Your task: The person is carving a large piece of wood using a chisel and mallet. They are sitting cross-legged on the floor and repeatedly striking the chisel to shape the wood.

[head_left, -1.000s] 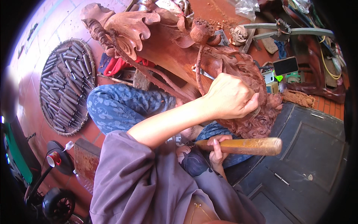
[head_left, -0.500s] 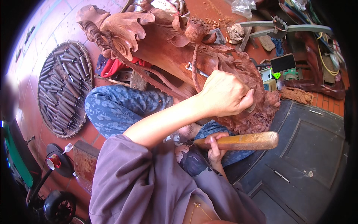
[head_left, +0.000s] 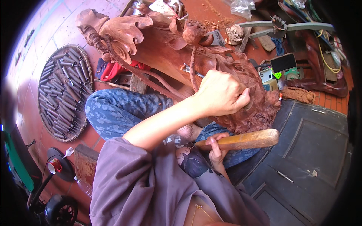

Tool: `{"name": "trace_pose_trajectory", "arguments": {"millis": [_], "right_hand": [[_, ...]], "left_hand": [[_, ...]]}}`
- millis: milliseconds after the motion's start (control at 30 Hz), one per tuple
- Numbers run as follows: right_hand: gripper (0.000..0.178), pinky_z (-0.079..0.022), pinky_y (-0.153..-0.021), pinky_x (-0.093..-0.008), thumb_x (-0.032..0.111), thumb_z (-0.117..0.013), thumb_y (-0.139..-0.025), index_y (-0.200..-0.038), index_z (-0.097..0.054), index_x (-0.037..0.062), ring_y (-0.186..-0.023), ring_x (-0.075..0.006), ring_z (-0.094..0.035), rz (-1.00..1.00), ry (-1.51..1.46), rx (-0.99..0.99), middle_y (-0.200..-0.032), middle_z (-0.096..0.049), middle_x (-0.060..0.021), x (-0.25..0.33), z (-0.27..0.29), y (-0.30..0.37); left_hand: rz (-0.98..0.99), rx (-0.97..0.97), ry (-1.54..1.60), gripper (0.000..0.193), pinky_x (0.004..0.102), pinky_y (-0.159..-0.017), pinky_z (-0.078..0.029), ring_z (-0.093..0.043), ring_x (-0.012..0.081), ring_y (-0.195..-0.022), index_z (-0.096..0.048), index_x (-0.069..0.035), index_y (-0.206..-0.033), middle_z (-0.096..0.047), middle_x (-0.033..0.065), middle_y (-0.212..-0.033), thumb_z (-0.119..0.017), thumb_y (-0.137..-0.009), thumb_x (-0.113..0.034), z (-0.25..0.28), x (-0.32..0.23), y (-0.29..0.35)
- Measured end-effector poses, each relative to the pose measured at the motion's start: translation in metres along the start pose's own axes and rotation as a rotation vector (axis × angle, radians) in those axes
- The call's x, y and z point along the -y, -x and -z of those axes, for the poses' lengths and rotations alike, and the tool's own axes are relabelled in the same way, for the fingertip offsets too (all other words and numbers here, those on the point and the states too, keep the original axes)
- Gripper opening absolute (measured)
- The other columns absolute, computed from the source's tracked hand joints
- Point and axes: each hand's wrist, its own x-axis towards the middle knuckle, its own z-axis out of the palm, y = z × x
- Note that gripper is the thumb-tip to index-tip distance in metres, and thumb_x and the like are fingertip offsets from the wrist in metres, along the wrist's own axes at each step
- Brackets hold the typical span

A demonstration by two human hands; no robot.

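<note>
A large reddish-brown wood carving (head_left: 166, 49), with curled leaves, thin stems and a round pod, lies slantwise in front of me. My left hand (head_left: 222, 93) is a closed fist over its right part, thumb at the right side; whatever it may grip is hidden beneath the fingers. Nearer my body, my right hand (head_left: 217, 150) wraps round a thick wooden mallet (head_left: 249, 140). The mallet's blunt, worn end points right, just below the carving's curled near end, and its other end is partly hidden by my clothing. A small metal tool (head_left: 192, 70) rests on the carving.
A round basket tray (head_left: 64, 92) of many dark chisels sits on the tiles at left. Dark panelled boards (head_left: 309, 150) lie at right. Beyond them are a phone (head_left: 283, 63), small boxes and a grey clamp-like bar (head_left: 309, 27). A wooden block (head_left: 86, 162) stands left of me.
The whole view has shifted slightly, so the carving appears a little farther left. Both hands keep nearly the same pose, and the mallet is still in my right hand.
</note>
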Motion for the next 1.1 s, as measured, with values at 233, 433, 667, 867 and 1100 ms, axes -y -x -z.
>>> {"name": "trace_pose_trajectory", "arguments": {"millis": [233, 433, 667, 867, 1100], "right_hand": [[0.021, -0.043, -0.053, -0.0258, 0.0, -0.068, -0.078, -0.08, -0.047, 0.0033, -0.052, -0.0113, -0.053, 0.0, 0.079, 0.045, -0.064, -0.055, -0.0052, -0.006, 0.003, 0.001], [0.021, -0.043, -0.052, -0.0249, -0.002, -0.068, -0.076, -0.08, -0.048, 0.0035, -0.052, -0.0112, -0.054, 0.051, -0.06, 0.016, -0.064, -0.055, -0.0054, -0.009, 0.0, 0.002], [0.026, -0.045, -0.053, -0.025, -0.003, -0.068, -0.076, -0.089, -0.046, 0.0032, -0.054, -0.0123, -0.055, -0.096, 0.059, 0.167, -0.066, -0.054, -0.0063, 0.006, 0.013, -0.002], [0.028, -0.046, -0.06, -0.0265, -0.003, -0.065, -0.077, -0.091, -0.042, 0.0031, -0.058, -0.0145, -0.054, -0.045, 0.031, 0.114, -0.068, -0.053, -0.0078, 0.019, 0.022, 0.001], [0.025, -0.044, -0.06, -0.0264, 0.001, -0.067, -0.079, -0.088, -0.043, 0.0034, -0.058, -0.0133, -0.054, -0.132, 0.283, 0.178, -0.068, -0.054, -0.0067, 0.018, 0.018, -0.006]], "left_hand": [[0.011, -0.022, -0.02, 0.033, 0.0422, -0.048, -0.042, -0.056, 0.0315, -0.052, -0.052, -0.005, -0.056, -0.05, 0.0114, -0.053, -0.053, -0.083, -0.024, 0.002, 0.0, 0.0], [0.029, -0.074, -0.015, 0.034, 0.0423, -0.049, -0.044, -0.057, 0.032, -0.053, -0.052, -0.005, -0.056, -0.051, 0.0124, -0.054, -0.053, -0.083, -0.024, 0.001, 0.0, -0.001], [0.052, -0.18, -0.103, 0.035, 0.0416, -0.047, -0.046, -0.058, 0.0301, -0.049, -0.055, -0.007, -0.053, -0.054, 0.0106, -0.052, -0.056, -0.083, -0.025, -0.005, -0.007, 0.0], [-0.1, -0.15, 0.053, 0.035, 0.0403, -0.046, -0.044, -0.056, 0.0298, -0.049, -0.052, -0.006, -0.052, -0.052, 0.0088, -0.052, -0.055, -0.082, -0.024, -0.026, -0.022, 0.001], [-0.043, -0.16, -0.026, 0.034, 0.0403, -0.048, -0.044, -0.056, 0.0298, -0.051, -0.05, -0.006, -0.053, -0.049, 0.0088, -0.052, -0.054, -0.082, -0.024, -0.007, -0.007, 0.001]]}}
